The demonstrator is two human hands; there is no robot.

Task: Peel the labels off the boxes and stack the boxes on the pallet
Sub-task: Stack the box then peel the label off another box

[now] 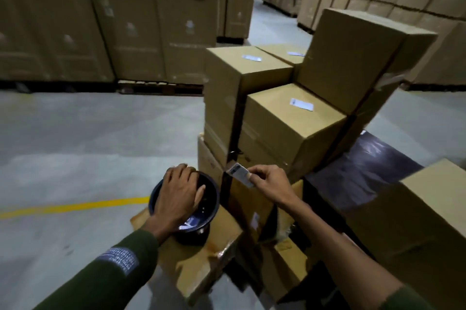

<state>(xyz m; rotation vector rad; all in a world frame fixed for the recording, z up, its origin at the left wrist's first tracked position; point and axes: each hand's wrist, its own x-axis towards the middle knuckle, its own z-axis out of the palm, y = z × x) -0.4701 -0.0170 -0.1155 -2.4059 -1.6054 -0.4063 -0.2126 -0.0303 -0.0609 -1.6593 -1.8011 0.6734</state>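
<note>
Head view: your right hand (268, 180) sits just right of centre, at about five o'clock from the middle of the frame, and pinches a peeled white label (240, 175) between thumb and fingertips; the label sticks out toward ten o'clock from the hand, in the air, near the dark gap between the stacked boxes. Your left hand (181, 195) lies at seven o'clock from centre, fingers spread and laid flat over the rim of a dark round bucket (157, 198). Inside the bucket, at five o'clock from your left hand, white and blue scraps (189, 224) show at the bottom. The bucket stands on a low, worn cardboard box (201, 259) at six o'clock.

The stacked boxes rise at one o'clock from your hands. The near top box (290, 128) carries a white label (301, 104) on its top face. Behind it at eleven o'clock, a second box (239, 75) has a label (251, 58) on top, and a third label (296, 54) lies on a box farther back. A taller box (353, 57) at two o'clock stands tilted against the stack. At three to four o'clock, a dark glossy surface (365, 171) lies beside the stack, and another box (416, 221) sits at the right edge.

A yellow floor line (75, 206) runs at nine o'clock. Tall carton walls (100, 19) fill the background.
</note>
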